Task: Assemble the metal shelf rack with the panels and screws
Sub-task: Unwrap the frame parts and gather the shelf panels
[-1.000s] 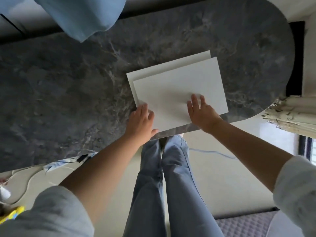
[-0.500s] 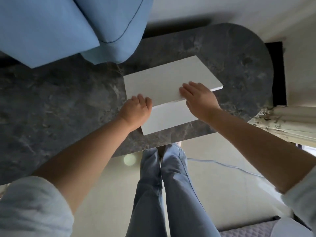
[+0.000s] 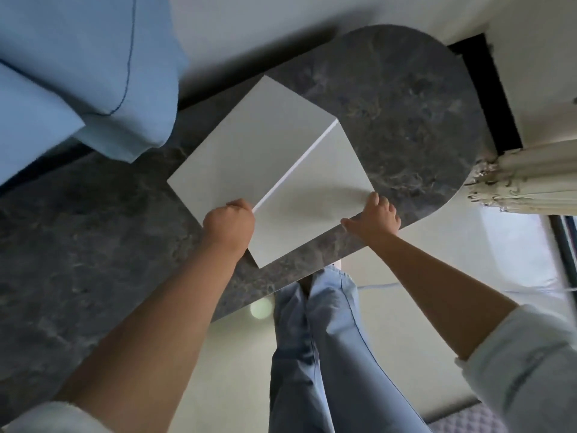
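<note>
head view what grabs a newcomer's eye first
Two white rectangular panels overlap mid-frame over the dark grey marble-patterned table. The left hand grips the upper panel by its near edge; the right hand holds a corner of the lower panel. A blue cushioned seat fills the upper left.

home living room — blue sofa (image 3: 93, 73), marble table (image 3: 406, 104), curtain (image 3: 530, 176)

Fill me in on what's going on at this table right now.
A person is handling two white panels on a dark marble table. The left hand grips the near corner of the upper panel, which seems tipped up along its right edge. The right hand holds the near right corner of the lower panel, which lies flat by the table's near edge. No screws are in view, and the panels do not look joined yet.
</note>
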A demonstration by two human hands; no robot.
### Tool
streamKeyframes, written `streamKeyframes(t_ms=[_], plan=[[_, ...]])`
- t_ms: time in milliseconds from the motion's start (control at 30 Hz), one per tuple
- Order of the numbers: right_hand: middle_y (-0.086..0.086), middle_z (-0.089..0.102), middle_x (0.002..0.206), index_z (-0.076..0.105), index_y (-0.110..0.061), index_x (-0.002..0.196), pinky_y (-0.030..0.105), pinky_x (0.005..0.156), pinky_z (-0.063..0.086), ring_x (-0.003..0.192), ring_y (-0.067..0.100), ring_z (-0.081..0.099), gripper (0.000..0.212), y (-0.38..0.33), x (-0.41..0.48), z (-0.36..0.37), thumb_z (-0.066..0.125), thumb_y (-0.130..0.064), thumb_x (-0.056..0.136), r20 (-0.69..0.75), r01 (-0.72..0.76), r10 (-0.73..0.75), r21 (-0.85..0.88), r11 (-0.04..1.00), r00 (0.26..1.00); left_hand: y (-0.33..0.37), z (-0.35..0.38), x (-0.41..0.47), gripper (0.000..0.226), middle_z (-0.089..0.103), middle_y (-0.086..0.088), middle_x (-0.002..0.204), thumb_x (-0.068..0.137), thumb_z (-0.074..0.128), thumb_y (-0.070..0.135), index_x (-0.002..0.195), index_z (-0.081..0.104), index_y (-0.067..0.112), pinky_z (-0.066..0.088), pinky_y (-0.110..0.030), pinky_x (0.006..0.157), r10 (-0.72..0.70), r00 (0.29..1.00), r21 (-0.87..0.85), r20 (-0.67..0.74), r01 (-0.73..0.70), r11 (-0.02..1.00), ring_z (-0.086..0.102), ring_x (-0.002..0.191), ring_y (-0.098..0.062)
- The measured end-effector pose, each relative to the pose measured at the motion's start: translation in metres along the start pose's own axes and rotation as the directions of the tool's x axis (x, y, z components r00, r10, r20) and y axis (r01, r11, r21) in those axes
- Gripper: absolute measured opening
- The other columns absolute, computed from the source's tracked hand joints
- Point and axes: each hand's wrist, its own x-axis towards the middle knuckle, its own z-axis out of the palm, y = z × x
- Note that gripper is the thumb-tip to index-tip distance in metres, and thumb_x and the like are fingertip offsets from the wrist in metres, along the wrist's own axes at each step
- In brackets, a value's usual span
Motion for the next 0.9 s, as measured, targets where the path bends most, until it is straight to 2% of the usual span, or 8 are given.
streamKeyframes(t_ms=[67,167,367,467,533,667,767,900], plan=[[0.014,0.032,0.140,0.027,-0.004,0.137,0.043,0.105,0.029,0.130,0.032,0.031,0.078,-0.004,0.002,0.007,0.070,-0.034,0.078,0.000,-0.050,0.050,0.147,0.988,0.999,0.005,0.001,0.001,0.044,0.067,-0.011,0.057,0.056,0.079,0.025,0.084,0.067,-0.007,0.046,-0.022,0.043,0.035,0.999,0.043,0.025,-0.036,0.998,0.066,0.051,-0.017],[0.016,0.032,0.138,0.030,-0.002,0.134,0.038,0.105,0.030,0.130,0.032,0.030,0.070,-0.007,0.005,0.013,0.069,-0.025,0.080,-0.012,-0.130,0.141,0.309,0.942,0.990,0.024,0.020,0.013,0.033,0.068,-0.017,0.097,0.090,0.047,0.005,0.116,0.045,-0.014,0.053,-0.032,0.069,0.071,0.994,-0.055,0.078,-0.067,0.996,0.068,0.090,-0.028],[0.017,0.039,0.129,0.039,0.000,0.126,0.038,0.102,0.038,0.121,0.033,0.040,0.052,-0.012,0.017,0.012,0.059,-0.012,0.079,-0.007,-0.225,0.265,0.503,0.834,0.964,0.050,0.045,0.025,0.039,0.060,-0.033,0.109,0.088,0.035,-0.009,0.123,0.025,-0.023,0.050,-0.046,0.082,0.039,0.976,-0.022,0.213,-0.035,0.999,0.060,0.102,-0.044],[0.013,0.049,0.114,0.042,-0.002,0.117,0.035,0.069,0.052,0.100,0.029,0.054,0.041,-0.012,0.026,0.003,0.053,-0.010,0.079,0.084,-0.312,0.340,0.644,0.699,0.936,0.052,0.049,0.029,0.038,0.059,-0.035,0.110,0.088,0.035,-0.009,0.123,0.026,-0.022,0.052,-0.044,0.079,0.045,0.969,0.032,0.244,-0.055,0.998,0.057,0.105,-0.047],[0.011,0.050,0.105,0.046,-0.005,0.113,0.024,0.052,0.041,0.088,0.024,0.051,0.032,-0.009,0.028,-0.001,0.047,-0.008,0.081,0.103,-0.323,0.347,0.671,0.667,0.932,0.052,0.051,0.031,0.039,0.059,-0.033,0.110,0.088,0.038,-0.008,0.122,0.026,-0.022,0.052,-0.042,0.078,0.069,0.966,0.071,0.249,-0.089,0.994,0.059,0.104,-0.044],[0.013,0.040,0.131,0.046,0.000,0.126,0.030,0.077,0.042,0.105,0.029,0.049,0.043,-0.007,0.025,0.003,0.038,-0.004,0.084,0.063,-0.303,0.337,0.612,0.730,0.939,0.050,0.052,0.033,0.040,0.059,-0.033,0.111,0.088,0.036,-0.007,0.123,0.027,-0.023,0.052,-0.042,0.076,0.096,0.961,0.080,0.259,-0.121,0.989,0.060,0.102,-0.042],[0.012,0.034,0.134,0.051,0.000,0.125,0.027,0.074,0.038,0.098,0.028,0.047,0.045,-0.009,0.025,0.001,0.031,-0.002,0.084,0.069,-0.303,0.334,0.618,0.726,0.940,0.049,0.055,0.032,0.040,0.059,-0.030,0.112,0.088,0.037,-0.006,0.124,0.030,-0.021,0.053,-0.040,0.076,0.114,0.965,0.065,0.238,-0.133,0.989,0.061,0.102,-0.040],[0.013,0.031,0.138,0.052,0.000,0.123,0.027,0.075,0.038,0.110,0.032,0.048,0.045,-0.009,0.025,0.001,0.030,0.000,0.084,0.073,-0.339,0.367,0.581,0.740,0.927,0.049,0.057,0.032,0.041,0.061,-0.028,0.111,0.088,0.037,-0.004,0.126,0.032,-0.020,0.054,-0.039,0.075,0.123,0.960,0.093,0.250,-0.150,0.984,0.062,0.101,-0.039]])
